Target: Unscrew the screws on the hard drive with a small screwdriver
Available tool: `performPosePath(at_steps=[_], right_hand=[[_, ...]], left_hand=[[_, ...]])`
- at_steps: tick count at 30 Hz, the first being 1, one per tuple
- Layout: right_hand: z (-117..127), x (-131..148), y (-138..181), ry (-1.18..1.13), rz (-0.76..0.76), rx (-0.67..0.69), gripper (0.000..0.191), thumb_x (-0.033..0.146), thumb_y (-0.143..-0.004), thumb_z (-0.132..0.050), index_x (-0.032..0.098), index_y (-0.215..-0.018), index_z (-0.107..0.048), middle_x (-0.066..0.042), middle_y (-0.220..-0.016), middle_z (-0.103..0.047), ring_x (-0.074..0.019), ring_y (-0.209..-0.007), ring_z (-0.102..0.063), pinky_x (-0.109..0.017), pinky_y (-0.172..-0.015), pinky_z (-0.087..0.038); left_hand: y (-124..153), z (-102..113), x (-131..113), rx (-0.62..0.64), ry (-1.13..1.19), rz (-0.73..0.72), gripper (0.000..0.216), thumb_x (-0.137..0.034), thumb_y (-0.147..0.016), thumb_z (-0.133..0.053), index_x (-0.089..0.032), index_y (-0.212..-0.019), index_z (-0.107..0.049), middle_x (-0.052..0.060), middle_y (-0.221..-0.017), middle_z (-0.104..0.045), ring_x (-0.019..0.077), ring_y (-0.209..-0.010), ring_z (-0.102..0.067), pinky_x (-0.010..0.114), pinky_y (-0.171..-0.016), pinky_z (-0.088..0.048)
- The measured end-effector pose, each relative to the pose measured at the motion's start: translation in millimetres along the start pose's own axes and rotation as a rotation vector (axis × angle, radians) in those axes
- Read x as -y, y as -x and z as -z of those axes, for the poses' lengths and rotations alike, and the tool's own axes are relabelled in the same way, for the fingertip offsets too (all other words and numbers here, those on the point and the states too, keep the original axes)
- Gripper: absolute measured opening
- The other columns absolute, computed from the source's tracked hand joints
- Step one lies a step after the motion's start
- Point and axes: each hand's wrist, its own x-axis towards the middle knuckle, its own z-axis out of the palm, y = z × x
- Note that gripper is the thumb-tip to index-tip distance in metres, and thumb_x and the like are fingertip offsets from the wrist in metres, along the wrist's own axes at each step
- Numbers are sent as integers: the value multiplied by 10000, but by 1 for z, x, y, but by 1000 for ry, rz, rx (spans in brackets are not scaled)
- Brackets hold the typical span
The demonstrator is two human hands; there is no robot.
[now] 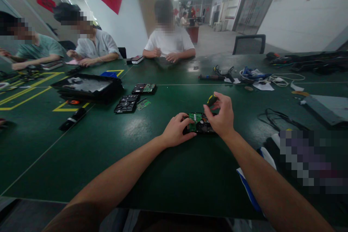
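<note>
A hard drive (201, 126) lies on the green table in front of me, its green circuit board facing up. My left hand (179, 130) grips it at its left end, thumb along the near edge and fingers over the board. Above its right part, my right hand (221, 114) holds a screwdriver (212, 99) by its dark green and yellow handle. The screwdriver's shaft and tip are hidden behind my fingers. To the left lie two more hard drives, one (145, 88) behind the other (126, 104), with a loose circuit board (143, 104) beside them.
A black tray (87, 83) stands at the left, near a black strapped bundle (72, 119). Cables (254, 74) and a dark rod-like tool (212, 77) lie at the back right. A grey metal box (326, 107) sits far right. Several people sit across the table (152, 174).
</note>
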Motion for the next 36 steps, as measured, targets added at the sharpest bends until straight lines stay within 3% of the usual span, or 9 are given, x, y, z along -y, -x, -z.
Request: performPosePath(at_steps=[7, 14, 20, 25, 30, 36], right_hand=[[2, -1, -2, -6, 29, 65, 681, 206, -939, -628, 317, -1567, -391, -118, -1323, -594, -246, -957, -692, -500, -884, -664], [3, 3, -3, 34, 26, 32, 669, 255, -934, -687, 327, -1545, -423, -100, -1210, -616, -242, -889, -665, -528, -846, -660], [2, 1, -3, 9, 40, 40, 682, 206, -955, -610, 310, -1587, -374, -125, -1331, -600, -256, -970, -688, -516, -893, -653], [2, 0, -3, 4, 25, 39, 671, 238, -928, -674, 318, -1547, -430, -109, -1265, -598, -250, -935, -670, -511, -851, -659], [0, 0, -3, 2, 50, 36, 683, 212, -948, -624, 303, -1579, -380, -127, -1336, -594, -271, -998, -672, -528, -904, -645], [2, 1, -3, -28, 18, 20, 617, 253, -918, -690, 287, -1486, -451, -116, -1261, -558, -256, -991, -645, -473, -822, -665]], left_hand=[[0, 1, -1, 2, 8, 8, 502, -489, -889, -797, -279, -1311, -622, 124, -1391, -529, 333, -1251, -576, 531, -1032, -526], [0, 3, -2, 12, 2, 7, 497, -498, -904, -786, -269, -1313, -620, 132, -1381, -532, 335, -1247, -578, 537, -1024, -532], [0, 1, -1, -2, 16, -4, 499, -479, -894, -798, -281, -1314, -617, 120, -1371, -537, 327, -1241, -580, 530, -1029, -527], [0, 1, 0, -2, 17, 2, 500, -488, -894, -794, -281, -1315, -622, 122, -1383, -532, 332, -1252, -578, 535, -1033, -526], [0, 1, 0, 4, 3, 3, 505, -510, -905, -779, -276, -1323, -619, 127, -1380, -532, 331, -1244, -576, 534, -1029, -528], [0, 1, -2, 5, 9, 17, 494, -495, -893, -794, -282, -1309, -632, 120, -1375, -532, 331, -1242, -580, 534, -1030, -533]])
